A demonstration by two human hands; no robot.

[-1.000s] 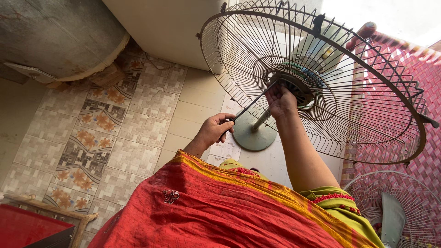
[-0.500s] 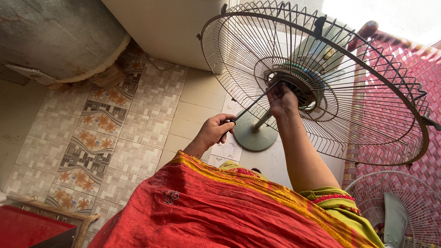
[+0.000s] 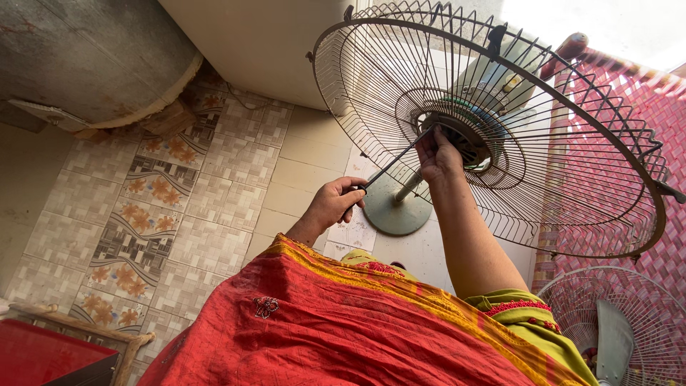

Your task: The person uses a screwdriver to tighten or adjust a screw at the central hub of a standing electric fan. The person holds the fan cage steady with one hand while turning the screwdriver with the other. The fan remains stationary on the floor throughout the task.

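Fingers of the left hand [image 3: 330,206] curl tight around the handle of a slim screwdriver [image 3: 395,162], its shaft angled up toward the hub of a pedestal fan, while the fingers of the right hand [image 3: 437,156] pinch closed on the hub ring at the centre of the rear wire guard [image 3: 493,129]. That guard, a wide rusty cage, fills the upper right of the view; behind it sits the pale motor housing [image 3: 493,75], and below, the fan's round grey base [image 3: 397,211] stands on the tiled floor [image 3: 179,186], just past the left hand. A second wire grille [image 3: 614,329] lies at the lower right corner of the floor, beside a pink woven seat [image 3: 629,143]. A red and yellow garment [image 3: 343,322] covers the foreground. The step in hand looks like working a fastener at the hub with the guard steadied. The next move seems to call for keeping the tip seated squarely while the right hand braces the ring, since the thin wires flex easily.
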